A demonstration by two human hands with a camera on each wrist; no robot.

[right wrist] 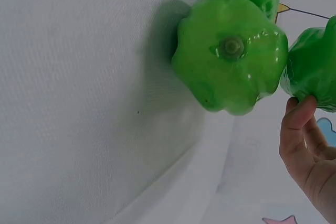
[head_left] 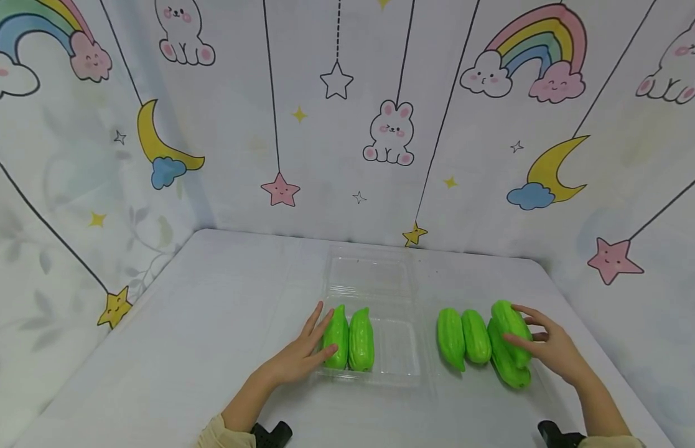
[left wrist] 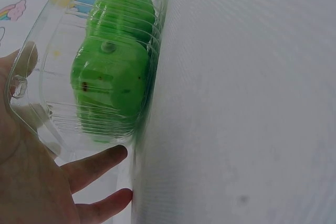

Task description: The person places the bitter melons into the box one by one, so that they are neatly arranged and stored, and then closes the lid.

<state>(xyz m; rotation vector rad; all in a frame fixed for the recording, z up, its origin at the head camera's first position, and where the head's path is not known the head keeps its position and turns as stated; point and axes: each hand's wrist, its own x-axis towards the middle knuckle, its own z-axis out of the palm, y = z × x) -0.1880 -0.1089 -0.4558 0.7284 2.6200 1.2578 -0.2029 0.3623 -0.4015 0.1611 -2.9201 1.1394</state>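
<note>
My right hand (head_left: 554, 348) grips a bright green, ridged bitter gourd (head_left: 509, 323), thumb on the near side and fingers beyond. In the right wrist view, the held gourd (right wrist: 312, 69) is raised off the table beside another gourd (right wrist: 231, 53). Two more bitter gourds (head_left: 361, 341) lie side by side in the left half of a clear plastic box (head_left: 400, 348). At the box's left edge, my left hand (head_left: 297, 358) rests with fingers spread. The left wrist view shows that hand (left wrist: 31, 177) against the box wall, its fingers straight.
Several gourds lie in a group to the right of the box, including one (head_left: 450, 339) nearest it. The box's open lid (head_left: 369, 274) lies flat behind it. A white cloth covers the table (head_left: 213, 311), and a patterned curtain (head_left: 229, 124) hangs behind.
</note>
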